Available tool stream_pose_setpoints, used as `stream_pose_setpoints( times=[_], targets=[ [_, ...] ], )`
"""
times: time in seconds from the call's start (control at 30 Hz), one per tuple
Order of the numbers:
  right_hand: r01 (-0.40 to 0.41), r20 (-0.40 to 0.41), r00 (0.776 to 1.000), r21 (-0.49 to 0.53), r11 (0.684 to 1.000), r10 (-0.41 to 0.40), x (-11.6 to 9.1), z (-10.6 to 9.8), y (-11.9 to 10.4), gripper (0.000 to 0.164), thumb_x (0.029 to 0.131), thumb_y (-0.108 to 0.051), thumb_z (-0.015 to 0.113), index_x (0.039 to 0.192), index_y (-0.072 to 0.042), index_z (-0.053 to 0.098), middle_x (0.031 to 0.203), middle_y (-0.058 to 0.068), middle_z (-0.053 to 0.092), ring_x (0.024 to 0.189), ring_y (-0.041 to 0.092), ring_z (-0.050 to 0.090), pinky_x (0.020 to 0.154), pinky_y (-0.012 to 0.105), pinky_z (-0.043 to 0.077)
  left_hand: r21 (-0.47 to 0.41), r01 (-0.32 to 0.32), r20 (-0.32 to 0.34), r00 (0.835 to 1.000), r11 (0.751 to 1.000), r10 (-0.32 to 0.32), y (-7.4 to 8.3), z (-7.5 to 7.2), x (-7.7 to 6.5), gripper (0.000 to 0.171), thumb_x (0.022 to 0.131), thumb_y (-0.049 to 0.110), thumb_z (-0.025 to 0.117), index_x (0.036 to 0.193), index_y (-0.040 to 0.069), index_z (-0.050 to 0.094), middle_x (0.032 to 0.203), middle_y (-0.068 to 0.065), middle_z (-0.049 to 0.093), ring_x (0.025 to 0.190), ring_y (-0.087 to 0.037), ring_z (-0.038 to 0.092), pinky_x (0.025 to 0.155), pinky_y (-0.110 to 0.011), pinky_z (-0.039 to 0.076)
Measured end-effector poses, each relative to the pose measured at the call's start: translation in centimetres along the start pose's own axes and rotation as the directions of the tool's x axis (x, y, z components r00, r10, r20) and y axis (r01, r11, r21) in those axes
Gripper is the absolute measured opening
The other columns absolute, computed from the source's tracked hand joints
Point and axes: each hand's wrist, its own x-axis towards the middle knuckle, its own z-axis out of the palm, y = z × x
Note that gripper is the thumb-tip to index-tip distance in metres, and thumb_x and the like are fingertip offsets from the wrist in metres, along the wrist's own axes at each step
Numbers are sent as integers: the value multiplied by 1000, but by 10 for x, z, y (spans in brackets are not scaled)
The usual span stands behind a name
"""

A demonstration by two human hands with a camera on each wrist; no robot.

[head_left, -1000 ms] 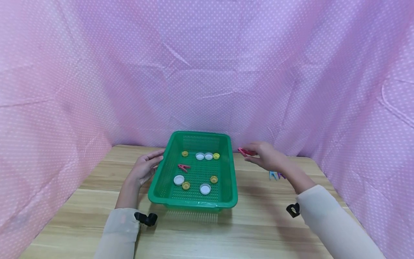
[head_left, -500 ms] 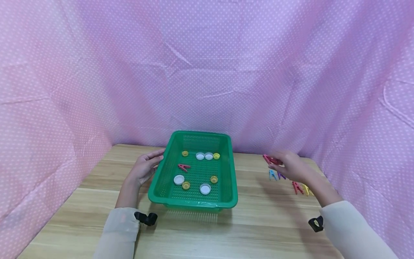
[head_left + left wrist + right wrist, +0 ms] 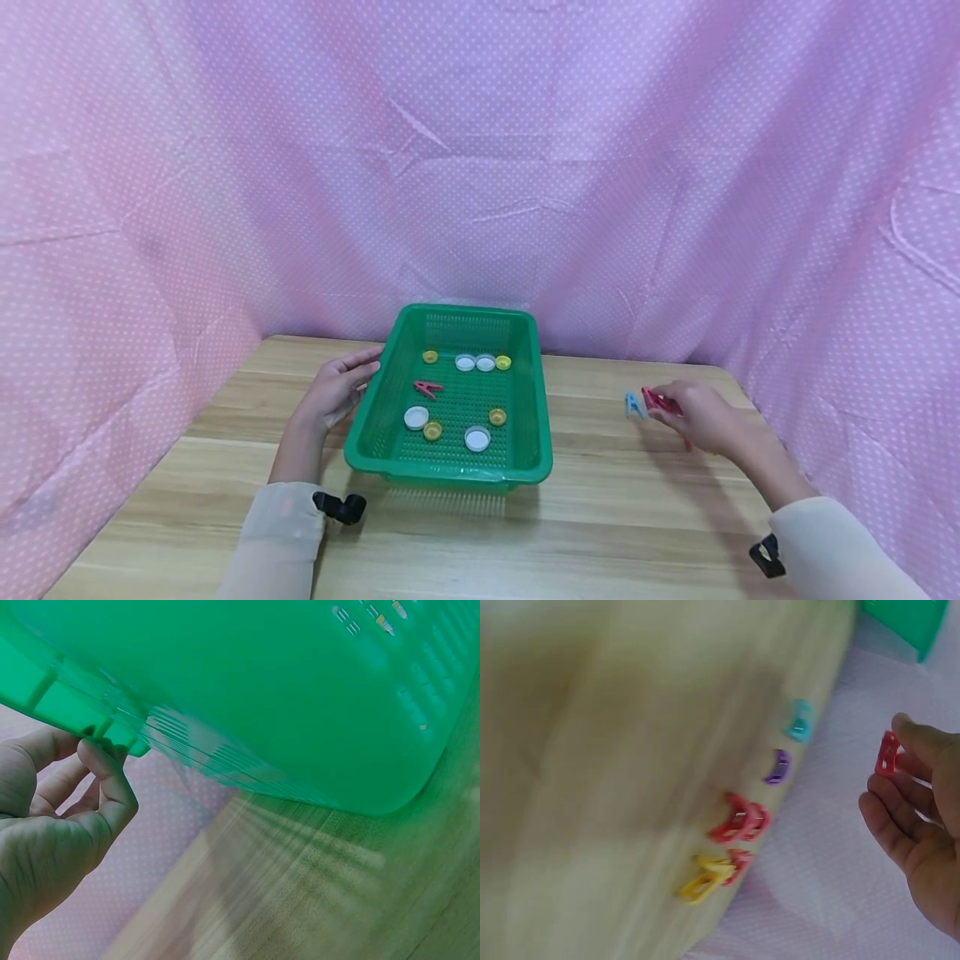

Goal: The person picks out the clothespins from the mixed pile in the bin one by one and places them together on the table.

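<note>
My left hand [image 3: 339,392] pinches the left rim of a green plastic basket [image 3: 544,400]; in the left wrist view its thumb and fingers [image 3: 112,784] meet at the rim edge. Inside the basket lie a red clothespin [image 3: 427,388], white caps [image 3: 416,418] and yellowish caps [image 3: 432,431]. My right hand [image 3: 697,412] holds another red clothespin [image 3: 886,754] between thumb and fingers, above the right part of the table. Close to it lies a light blue clothespin [image 3: 633,406]. The right wrist view shows a purple clothespin [image 3: 778,766], several red clothespins [image 3: 739,819] and a yellow clothespin [image 3: 705,881].
The wooden table [image 3: 585,517] carries the basket near its middle and the loose clothespins in a row at the right. A pink dotted cloth [image 3: 480,167] hangs behind the table and on both sides.
My right hand has moved right and down, away from the basket, carrying the red clothespin toward the loose clothespins. My left hand and the basket have stayed in place.
</note>
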Motion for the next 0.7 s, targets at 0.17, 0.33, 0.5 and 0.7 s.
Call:
stream_pose_setpoints(
  times=[0.17,0.33,0.5,0.7],
  targets=[
    [4,-29,1000,-49,999,-5,-14,17,12,12,87,-10,82,90,-3,73,69,-7,56,60,3,44,53,29,43,5,-1,-8,1000,1000,1,0,2,0,45,105,6,58,147,-7,49,120,1,72,98,-9,68,86,-27,58],
    [2,-23,1000,-69,998,-4,-24,28,20,18,83,-8,84,95,2,75,75,-3,66,61,4,47,57,34,48,1,4,-14,1000,1000,-4,0,3,0,44,105,5,57,146,-8,49,121,-1,71,98,-9,68,85,-26,58],
    [4,-7,1000,-38,999,-4,-30,36,26,21,81,-9,85,95,3,75,80,2,71,65,15,63,76,50,57,-10,15,-12,1000,1000,-15,0,3,0,44,105,5,56,147,-7,49,123,-1,71,99,-9,68,86,-26,58],
    [20,-6,1000,-41,999,-20,-27,40,27,16,83,-12,85,82,-9,69,64,-10,54,58,3,45,83,55,51,-5,20,-19,1000,1000,-20,1,3,-1,46,105,6,58,148,-8,47,124,-1,70,99,-9,68,87,-26,58]
  ],
)
